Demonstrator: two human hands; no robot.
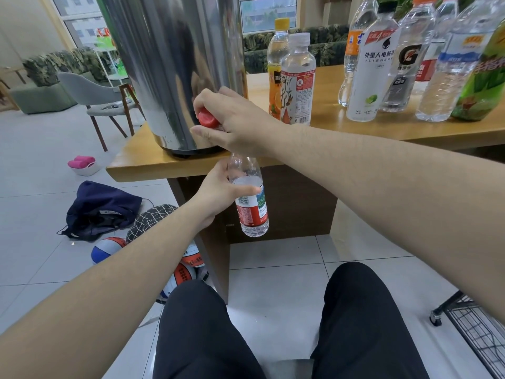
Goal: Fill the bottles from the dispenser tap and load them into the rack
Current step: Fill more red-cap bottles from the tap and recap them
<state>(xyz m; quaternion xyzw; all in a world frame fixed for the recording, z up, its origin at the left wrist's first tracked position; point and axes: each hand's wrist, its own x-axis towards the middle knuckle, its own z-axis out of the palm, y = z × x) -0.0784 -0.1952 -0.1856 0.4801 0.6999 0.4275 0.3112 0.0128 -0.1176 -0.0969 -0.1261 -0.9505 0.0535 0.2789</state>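
Filling is under way: the left hand point(218, 191) grips the bottle point(250, 195) under the table's point(382, 132) front edge below the dispenser point(175, 72), the right hand point(232, 124) pinches the red tap point(208, 118); next, probably shutting it once full

**Surroundings of the work area**

A wooden table point(355, 132) with a dark base panel stands on a floor of pale tiles point(273, 269). Left of the table, on the floor: a navy drawstring bag point(101, 209); just beside it a black-and-white checked cap point(153, 217); and, close by the table leg, several basketballs point(109, 248). Further back lies a white basket holding pink rolls point(83, 164). Behind it stands a grey chair on wooden legs point(103, 102), and beyond that a green leaf-patterned sofa point(49, 77) beneath large windows point(267, 12).
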